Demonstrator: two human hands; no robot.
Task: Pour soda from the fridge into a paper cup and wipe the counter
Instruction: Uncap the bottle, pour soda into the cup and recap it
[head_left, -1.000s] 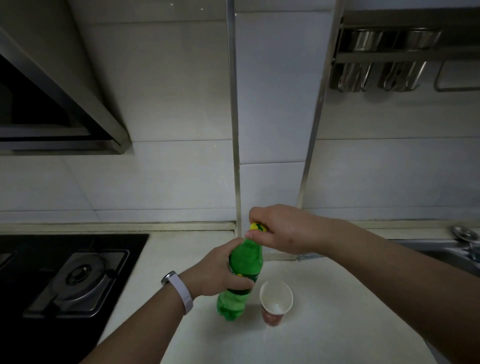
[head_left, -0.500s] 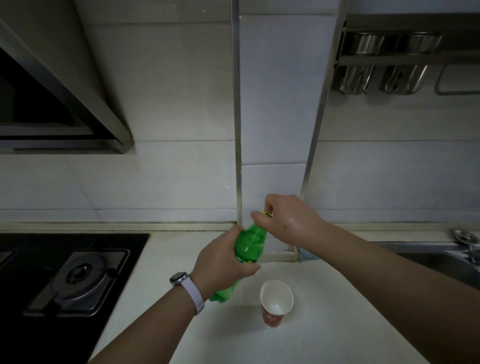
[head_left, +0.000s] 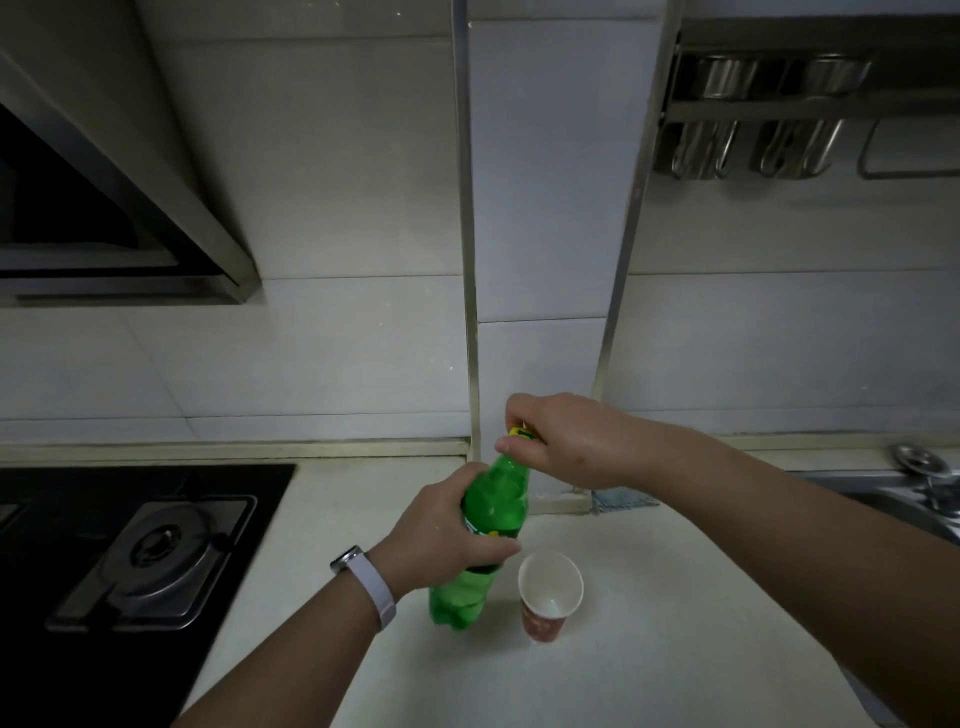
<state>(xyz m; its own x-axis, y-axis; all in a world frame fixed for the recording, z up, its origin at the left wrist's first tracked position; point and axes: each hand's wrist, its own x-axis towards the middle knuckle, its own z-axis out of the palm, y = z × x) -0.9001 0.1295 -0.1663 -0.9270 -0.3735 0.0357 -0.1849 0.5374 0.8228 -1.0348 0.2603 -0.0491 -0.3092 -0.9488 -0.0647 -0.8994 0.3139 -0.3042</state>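
A green soda bottle (head_left: 491, 512) stands a little tilted on the pale counter (head_left: 649, 649). My left hand (head_left: 441, 540) is wrapped around its middle. My right hand (head_left: 571, 441) pinches the yellow cap (head_left: 519, 433) at the bottle's top; the cap is mostly covered by my fingers. An empty paper cup (head_left: 549, 595), white inside and red outside, stands upright on the counter just right of the bottle's base, apart from both hands.
A black gas hob (head_left: 145, 551) fills the left of the counter. A steel sink with a tap (head_left: 924, 478) lies at the far right. A blue-grey cloth (head_left: 623, 500) lies by the wall. A range hood (head_left: 104, 208) and a utensil rack (head_left: 779, 119) hang above.
The bottle was lifted and tilted half a second ago and now rests lower on the counter beside the cup. My right hand stays on the cap, with its fingers turned.
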